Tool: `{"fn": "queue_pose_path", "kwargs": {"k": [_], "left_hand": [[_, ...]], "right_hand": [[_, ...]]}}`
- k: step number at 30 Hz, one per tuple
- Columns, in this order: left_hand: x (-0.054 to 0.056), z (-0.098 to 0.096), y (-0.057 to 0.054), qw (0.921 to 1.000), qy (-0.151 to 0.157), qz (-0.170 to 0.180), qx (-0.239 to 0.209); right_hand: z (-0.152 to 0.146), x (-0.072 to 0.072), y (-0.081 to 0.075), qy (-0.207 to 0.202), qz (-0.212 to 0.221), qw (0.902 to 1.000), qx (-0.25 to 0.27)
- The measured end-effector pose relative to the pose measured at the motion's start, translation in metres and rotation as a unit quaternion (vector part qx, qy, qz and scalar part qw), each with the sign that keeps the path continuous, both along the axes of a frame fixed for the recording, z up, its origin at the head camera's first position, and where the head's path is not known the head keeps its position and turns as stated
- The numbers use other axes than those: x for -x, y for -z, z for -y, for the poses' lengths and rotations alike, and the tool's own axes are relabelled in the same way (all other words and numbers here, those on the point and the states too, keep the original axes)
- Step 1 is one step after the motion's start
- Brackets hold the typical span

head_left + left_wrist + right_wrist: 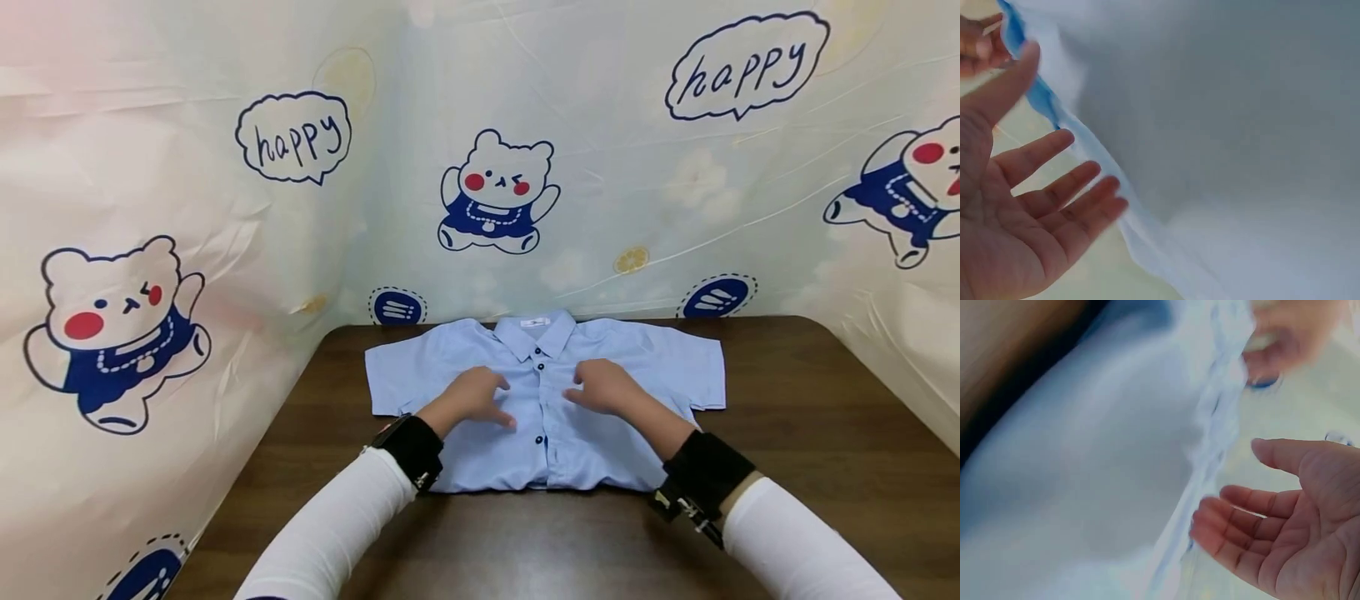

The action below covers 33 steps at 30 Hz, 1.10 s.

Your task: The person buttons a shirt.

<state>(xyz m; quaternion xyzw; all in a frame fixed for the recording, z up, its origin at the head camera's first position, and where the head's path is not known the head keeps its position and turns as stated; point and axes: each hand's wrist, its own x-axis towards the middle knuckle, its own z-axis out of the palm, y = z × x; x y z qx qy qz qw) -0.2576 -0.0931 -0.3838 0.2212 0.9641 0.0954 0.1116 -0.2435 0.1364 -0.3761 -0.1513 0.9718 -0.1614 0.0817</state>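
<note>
A light blue short-sleeved button shirt (600, 446) lies front side up, its collar (556, 335) at the far side and its sleeves spread outward. Over the left half of the chest is my left hand (477, 395), thumb and fingers apart. My right hand (604, 386) is over the other half, across the button placket. In the left wrist view, the left hand's fingers (1054, 194) extend beside the pale cloth. The right wrist view has the right hand (1297, 519) with loosely bent fingers near the shirt's surface. Neither hand grips the fabric.
The shirt rests on a dark brown wooden table (795, 433), near its far edge. Behind and beside the table hangs a pale curtain (600, 100) printed with bears and the word "happy". Black straps (411, 450) with cameras circle both wrists, above white sleeves (330, 517).
</note>
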Motion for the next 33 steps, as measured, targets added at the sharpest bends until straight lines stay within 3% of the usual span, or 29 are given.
{"fn": "queue_pose_path", "kwargs": {"k": [5,9,13,17,21,23,25,29,31,33], "left_hand": [[0.009,-0.032,-0.001,0.9983,-0.006,-0.001,-0.058],[0.013,-0.046,0.005,0.9948,-0.044,0.024,-0.088],[0.016,-0.051,0.011,0.9901,-0.069,0.043,-0.114],[0.015,-0.05,0.013,0.9865,-0.076,0.035,-0.141],[0.012,-0.048,0.014,0.9795,-0.088,0.022,-0.18],[0.009,-0.047,0.015,0.967,-0.113,0.042,-0.224],[0.007,-0.045,0.016,0.9473,-0.145,0.072,-0.276],[0.002,-0.044,0.017,0.885,-0.218,0.154,-0.382],[0.001,-0.044,0.018,0.8557,-0.237,0.183,-0.422],[0.0,-0.043,0.018,0.8314,-0.247,0.208,-0.452]], "right_hand": [[0.034,0.0,0.002,-0.007,0.002,0.9993,0.035],[0.042,-0.003,0.007,-0.005,-0.001,0.9994,0.034],[0.04,-0.004,0.01,0.004,-0.004,0.9985,0.055],[0.03,-0.003,0.011,0.01,0.001,0.995,0.1],[0.022,-0.002,0.015,0.031,0.028,0.9853,0.166],[0.021,-0.004,0.017,0.046,0.042,0.9773,0.202],[0.02,-0.005,0.019,0.052,0.046,0.9695,0.235],[0.019,-0.008,0.02,0.062,0.059,0.9564,0.279],[0.019,-0.008,0.019,0.067,0.071,0.9514,0.292],[0.019,-0.008,0.02,0.07,0.082,0.9477,0.3]]}}
